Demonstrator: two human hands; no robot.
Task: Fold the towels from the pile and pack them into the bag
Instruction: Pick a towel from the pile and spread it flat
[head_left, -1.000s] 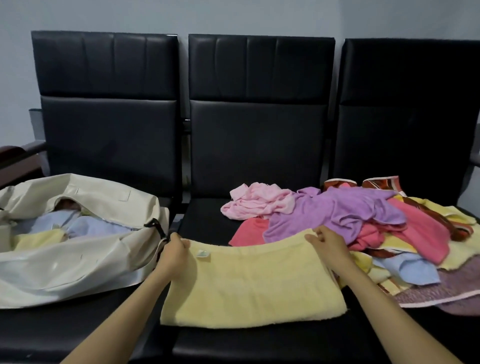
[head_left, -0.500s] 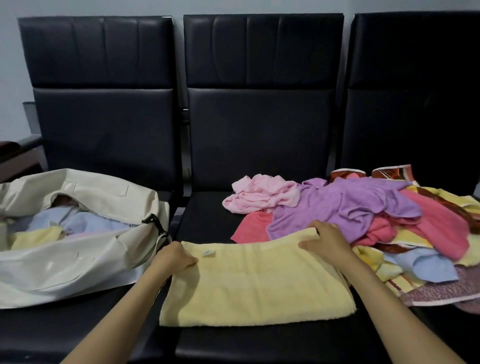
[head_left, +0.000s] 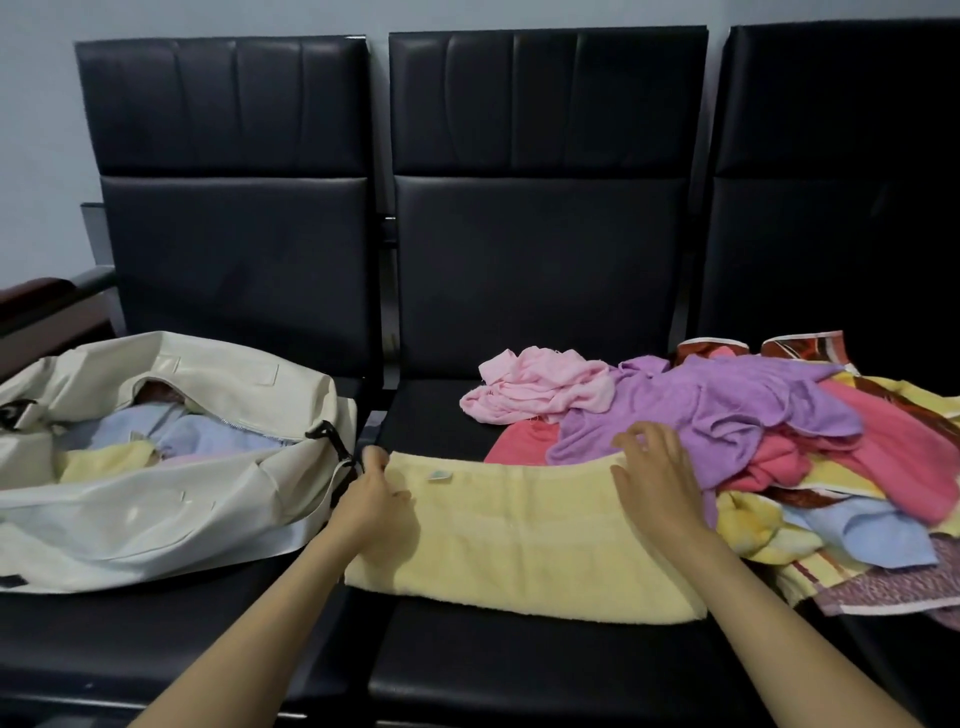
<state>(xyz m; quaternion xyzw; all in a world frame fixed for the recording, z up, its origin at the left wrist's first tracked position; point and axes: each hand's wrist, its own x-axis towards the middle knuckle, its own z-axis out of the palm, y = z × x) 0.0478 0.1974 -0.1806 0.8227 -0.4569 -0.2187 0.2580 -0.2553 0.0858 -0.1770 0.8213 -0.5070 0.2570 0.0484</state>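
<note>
Since a moment ago my right hand (head_left: 657, 483) has lifted, fingers spread, over the towel (head_left: 519, 545); my left hand (head_left: 371, 499) pinches its corner.

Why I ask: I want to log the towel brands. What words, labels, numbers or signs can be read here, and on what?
No text can be read anywhere in this view.
The small tag on the yellow towel: too small and blurred to read.
The pale patch on the cream bag: no lettering can be made out.
</note>
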